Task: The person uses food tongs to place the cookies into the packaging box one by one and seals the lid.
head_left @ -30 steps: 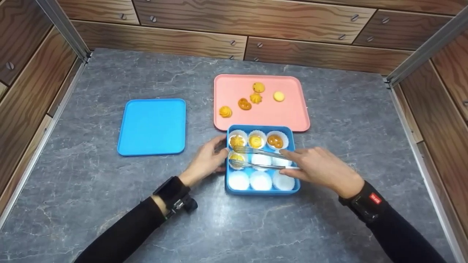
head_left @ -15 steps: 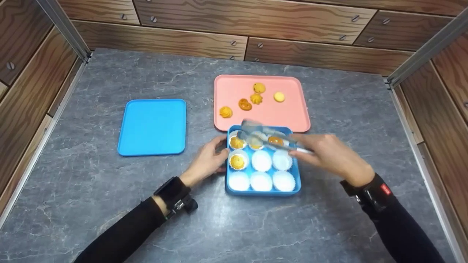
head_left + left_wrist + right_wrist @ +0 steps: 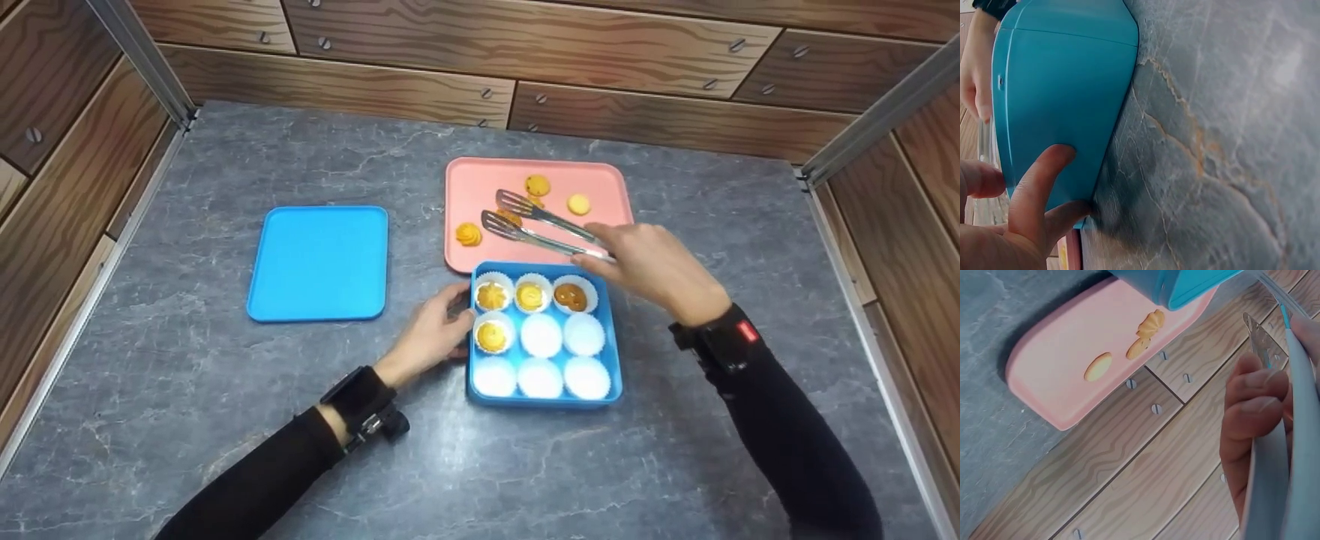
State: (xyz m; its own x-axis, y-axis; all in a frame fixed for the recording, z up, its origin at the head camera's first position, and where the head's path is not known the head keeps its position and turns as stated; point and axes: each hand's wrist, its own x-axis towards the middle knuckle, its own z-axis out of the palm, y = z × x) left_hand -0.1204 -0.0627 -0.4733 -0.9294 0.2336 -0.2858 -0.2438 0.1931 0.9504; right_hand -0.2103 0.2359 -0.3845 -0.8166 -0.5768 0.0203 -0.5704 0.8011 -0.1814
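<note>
My left hand (image 3: 431,330) rests fingers and thumb on the left wall of a blue box (image 3: 544,403). White paper cups fill the box in rows. Cookies sit in the three back cups and the left middle cup; the other cups show only white paper. My right hand (image 3: 656,266) holds metal tongs (image 3: 547,241) with slotted tips, spread apart over a pink tray (image 3: 459,191). A pretzel-shaped cookie (image 3: 509,218) is partly hidden by the tips, whose contact with it I cannot tell. In the right wrist view, curled fingers grip the tongs' handles (image 3: 1300,439).
On the tray also lie a swirl cookie (image 3: 468,234), a speckled cookie (image 3: 537,185), a pale round cookie (image 3: 578,204) and a star-shaped cookie, mostly covered. A blue square lid-like tray (image 3: 319,262) lies to the left on the grey table. Wood-patterned walls (image 3: 420,37) enclose the table.
The right hand has carried the tongs from above the box's cups back over the pink tray. The left hand has stayed at the box.
</note>
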